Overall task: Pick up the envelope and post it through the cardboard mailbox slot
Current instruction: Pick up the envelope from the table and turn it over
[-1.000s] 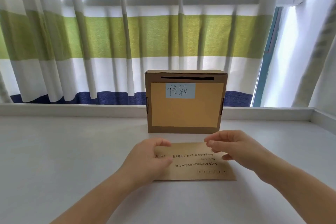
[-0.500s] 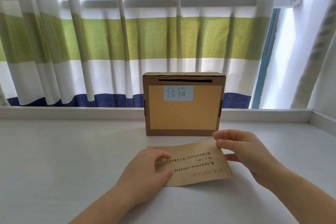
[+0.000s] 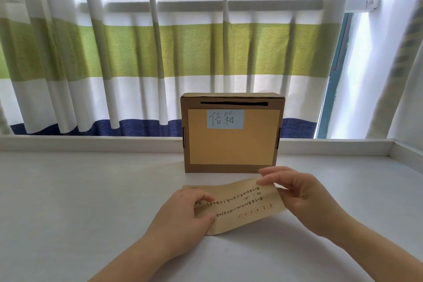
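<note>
A brown paper envelope (image 3: 245, 204) with handwriting, upside down to me, lies in front of the cardboard mailbox (image 3: 233, 144). Its right side is lifted off the white table while its left side stays low. My left hand (image 3: 183, 215) grips the envelope's left end, thumb on top. My right hand (image 3: 299, 194) pinches the right edge between fingers and thumb. The mailbox stands upright against the window ledge, with a dark horizontal slot (image 3: 234, 103) near its top and a pale blue label (image 3: 225, 118) below the slot.
The white table (image 3: 80, 201) stretches to both sides. A raised white ledge (image 3: 91, 143) runs along the back and right. Behind it hangs a striped curtain (image 3: 137, 53) of white, green and blue.
The envelope's right side has risen off the table and tilted as both hands took hold of its ends. My right hand has moved from above the envelope to its right edge.
</note>
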`<state>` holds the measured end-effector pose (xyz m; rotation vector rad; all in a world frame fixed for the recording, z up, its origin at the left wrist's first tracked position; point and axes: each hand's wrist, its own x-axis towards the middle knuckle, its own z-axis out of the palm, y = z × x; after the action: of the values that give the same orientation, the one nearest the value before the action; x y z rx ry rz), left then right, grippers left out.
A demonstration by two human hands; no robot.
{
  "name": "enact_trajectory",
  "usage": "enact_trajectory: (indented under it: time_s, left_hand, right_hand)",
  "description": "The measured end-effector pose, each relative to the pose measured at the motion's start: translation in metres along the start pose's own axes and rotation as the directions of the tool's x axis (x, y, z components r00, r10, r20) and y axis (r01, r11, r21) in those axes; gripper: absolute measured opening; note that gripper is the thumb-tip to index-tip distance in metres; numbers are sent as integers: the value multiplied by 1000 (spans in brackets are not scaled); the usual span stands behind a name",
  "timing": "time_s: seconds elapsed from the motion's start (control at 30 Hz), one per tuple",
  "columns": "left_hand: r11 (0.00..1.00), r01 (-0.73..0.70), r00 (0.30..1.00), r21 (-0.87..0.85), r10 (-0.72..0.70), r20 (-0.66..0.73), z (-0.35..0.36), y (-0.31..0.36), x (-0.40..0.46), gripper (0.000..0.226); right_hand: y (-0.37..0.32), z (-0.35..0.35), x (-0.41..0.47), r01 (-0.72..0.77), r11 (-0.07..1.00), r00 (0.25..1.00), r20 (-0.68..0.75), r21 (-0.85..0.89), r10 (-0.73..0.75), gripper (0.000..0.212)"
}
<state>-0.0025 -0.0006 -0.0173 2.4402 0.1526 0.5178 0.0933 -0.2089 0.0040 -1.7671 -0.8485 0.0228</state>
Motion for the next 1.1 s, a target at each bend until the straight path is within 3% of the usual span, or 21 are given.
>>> enact_trajectory:
  time_s: [0.17, 0.27, 0.43, 0.53, 0.6, 0.7, 0.77, 0.83, 0.9, 1.1]
  left_hand:
    - [999, 26, 1000, -22, -26, 12, -2, 2, 1, 25]
    - [996, 55, 998, -63, -54, 18, -4, 2, 2, 25]
    - [972, 149, 988, -180, -153, -8, -12, 3, 6, 22]
    - [851, 234, 970, -469, -238, 52, -23, 4, 12, 11]
    - [708, 292, 955, -643, -246, 163, -34, 3, 15, 29]
    - [559, 356, 933, -749, -172, 315, -47, -2, 18, 65]
    - [553, 332, 937, -764, -96, 337, -53, -2, 18, 67]
    - [598, 265, 958, -756, -72, 279, -54, -1, 16, 51]
    - [633, 220, 974, -743, -95, 207, -53, 1, 15, 34]
    - [605, 232, 968, -762, -222, 119, -51, 2, 15, 29]
  right_hand:
    - [-2, -1, -4, 135, 899, 987, -26, -417, -160, 39]
    - [-5, -1, -4, 158, 869, 979, -44, -468, -201, 36]
    - [-17, -3, -2, 199, 923, 944, -188, -328, -270, 35]
    - [-25, -6, 1, 185, 965, 945, -235, -187, -227, 32]
    - [-27, -9, 3, 160, 981, 949, -256, -107, -183, 34]
    - [-29, -14, 4, 114, 993, 954, -277, -12, -112, 40]
    - [-30, -17, 4, 96, 994, 960, -269, 49, -79, 42]
    - [-30, -20, 4, 73, 990, 964, -262, 125, -38, 40]
    - [-31, -22, 4, 50, 979, 967, -256, 197, 2, 37]
    - [-30, -24, 4, -6, 961, 969, -236, 277, 74, 26]
